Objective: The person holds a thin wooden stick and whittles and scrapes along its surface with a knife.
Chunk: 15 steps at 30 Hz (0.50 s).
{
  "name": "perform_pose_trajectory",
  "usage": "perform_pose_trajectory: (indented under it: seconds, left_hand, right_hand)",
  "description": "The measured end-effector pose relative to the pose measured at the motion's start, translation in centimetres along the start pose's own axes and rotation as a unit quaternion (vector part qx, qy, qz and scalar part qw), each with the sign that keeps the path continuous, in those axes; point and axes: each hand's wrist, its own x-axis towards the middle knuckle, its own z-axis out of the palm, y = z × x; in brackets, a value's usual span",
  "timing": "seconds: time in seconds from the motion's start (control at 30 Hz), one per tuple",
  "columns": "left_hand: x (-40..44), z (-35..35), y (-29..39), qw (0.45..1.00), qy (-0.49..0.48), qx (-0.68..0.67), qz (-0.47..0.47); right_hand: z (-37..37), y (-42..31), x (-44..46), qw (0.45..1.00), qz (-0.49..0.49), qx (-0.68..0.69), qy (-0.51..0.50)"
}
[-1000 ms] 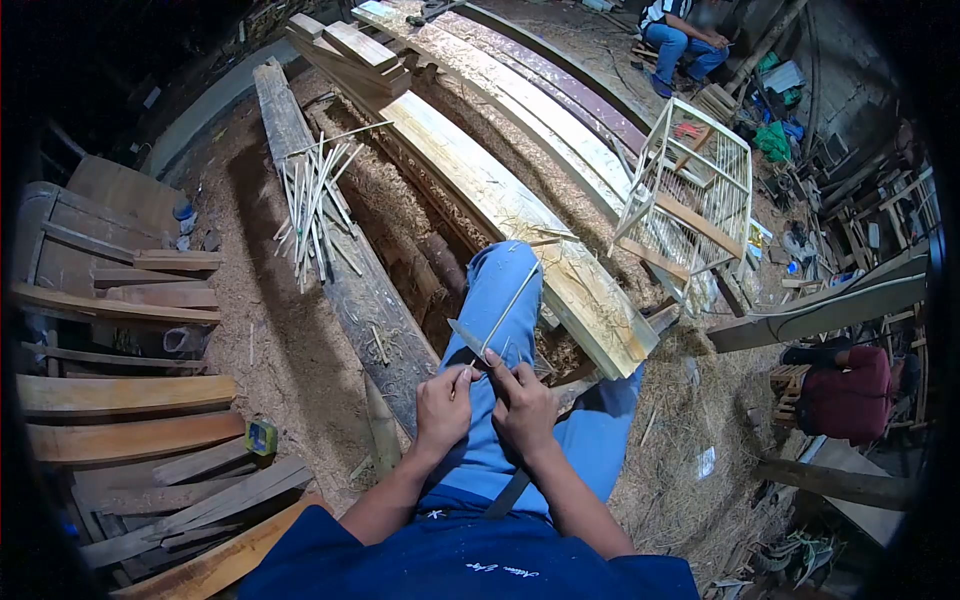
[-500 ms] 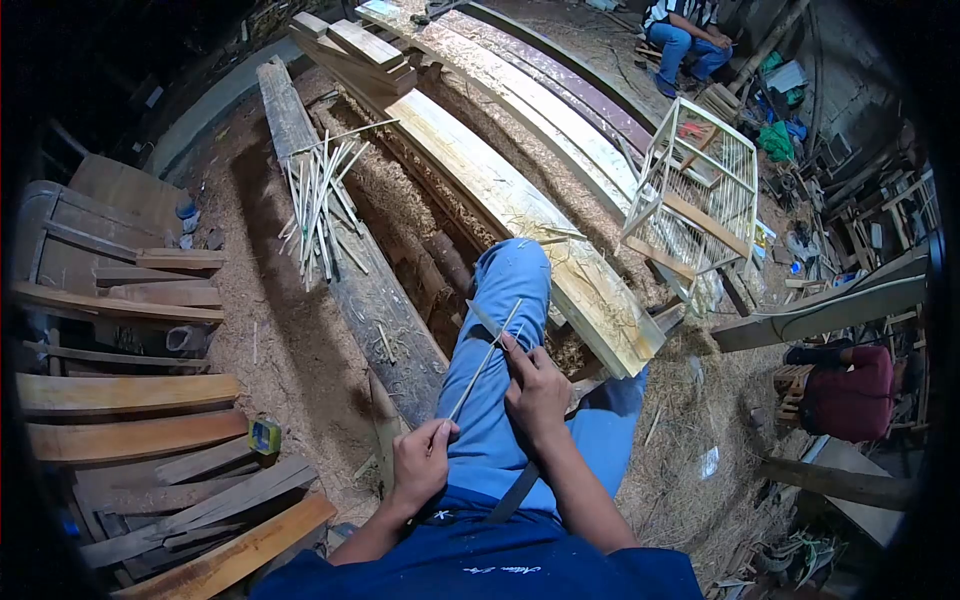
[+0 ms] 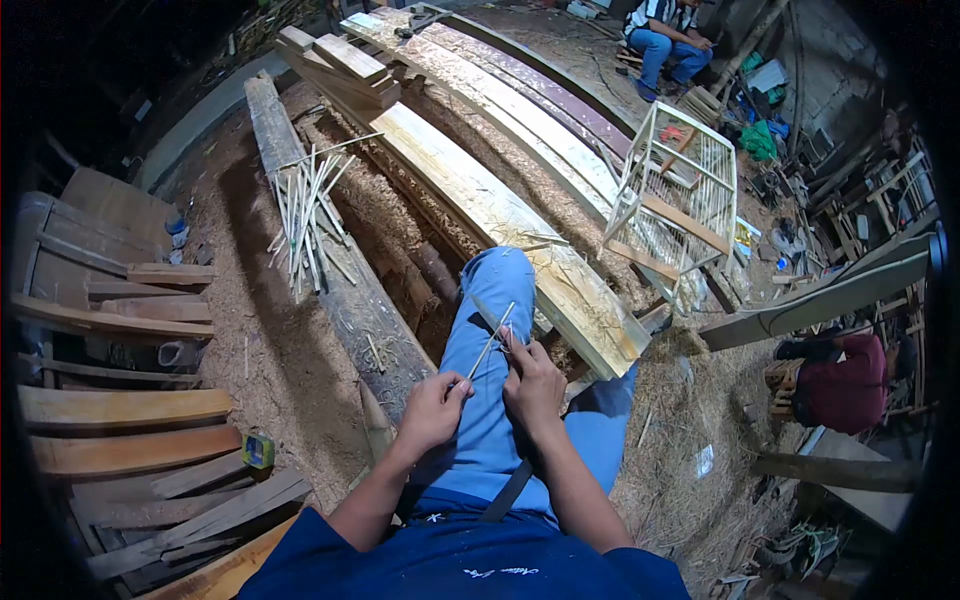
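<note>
The left hand pinches the lower end of a thin, pale wooden stick between thumb and forefinger, its other fingers curled in. Just to its right, and a little farther forward, the right hand is closed around a grey metal knife, whose blade points forward and to the left. The stick slants up from the left hand and crosses by the blade close to the right thumb; whether the two touch there I cannot tell. Both hands are above a leg in light blue jeans, the hands near each other but apart.

Ahead and to the left of the hands, a loose heap of thin, pale sticks lies across a weathered grey plank. Straight ahead, a thick, pale yellow board runs beside the knee, with shavings scattered over its near end. Beyond that board, to the right of the hands, stands a cage-like frame of pale wooden bars. Well off to the left is a yellow-green and dark tape measure. Far ahead and to the right, another person in blue jeans is sitting.
</note>
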Motion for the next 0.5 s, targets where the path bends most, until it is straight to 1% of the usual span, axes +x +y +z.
perform_pose_trajectory:
  seconds: [0.07,0.13,0.17,0.2,0.23,0.3,0.37,0.43,0.5]
  left_hand:
    - [-0.7,-0.1,0.2,1.000,0.011,0.014,0.014]
    - [-1.8,-0.3,0.4,0.999,0.021,-0.029,-0.007]
    - [-2.6,-0.3,-0.2,0.999,0.023,-0.028,-0.009]
    - [-3.6,-0.3,-1.0,0.999,0.007,-0.033,-0.043]
    - [-4.5,-0.4,-1.7,0.996,-0.008,-0.036,-0.075]
    - [-5.5,-0.9,-1.9,0.996,-0.005,-0.049,-0.078]
    - [-5.6,-1.2,-1.4,0.982,0.003,-0.140,-0.130]
    - [-4.2,-1.0,-1.3,0.979,0.011,-0.165,-0.119]
    - [-2.1,-0.8,-0.5,0.980,0.012,-0.173,-0.100]
  right_hand:
    - [0.5,0.0,-0.1,1.000,0.005,0.006,0.012]
    - [0.9,0.1,0.2,1.000,0.003,0.013,0.017]
    - [0.9,0.4,0.7,0.999,0.024,0.019,0.027]
    - [0.9,0.8,1.2,0.998,0.044,0.024,0.038]
    - [0.8,1.2,1.4,0.998,0.042,0.026,0.037]
    - [0.8,1.7,1.8,0.997,0.047,0.057,0.008]
    - [1.2,1.6,1.7,0.995,0.053,0.081,-0.001]
    - [1.3,1.2,1.7,0.989,0.031,0.138,0.036]
    - [1.1,1.2,1.7,0.989,0.027,0.146,0.029]
